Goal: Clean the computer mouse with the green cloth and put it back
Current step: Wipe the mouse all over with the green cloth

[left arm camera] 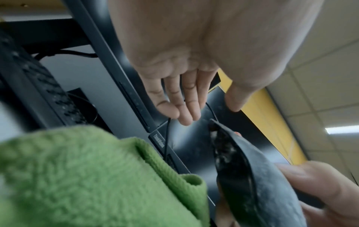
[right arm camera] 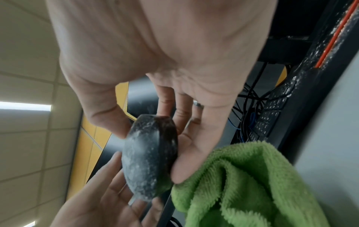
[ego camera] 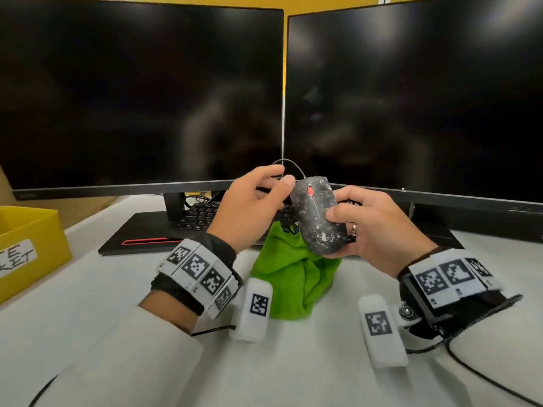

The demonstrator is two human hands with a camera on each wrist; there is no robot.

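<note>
The black wired mouse [ego camera: 317, 215], speckled with white dust, is lifted above the table in front of the two monitors. My right hand [ego camera: 338, 230] grips it, thumb on top and fingers underneath; the right wrist view shows this grip [right arm camera: 149, 153] on the mouse [right arm camera: 147, 161]. My left hand [ego camera: 282, 186] hovers at the mouse's front by its cable, fingers loose and holding nothing; in the left wrist view the left hand [left arm camera: 211, 113] is spread open beside the mouse [left arm camera: 252, 176]. The green cloth [ego camera: 293, 274] lies bunched on the table under the mouse.
Two dark monitors [ego camera: 141, 92] stand close behind the hands. A black keyboard [ego camera: 199, 215] sits under them among tangled cables. A yellow bin [ego camera: 29, 245] is at the left edge. Two white marker blocks [ego camera: 252, 309] hang by the wrists.
</note>
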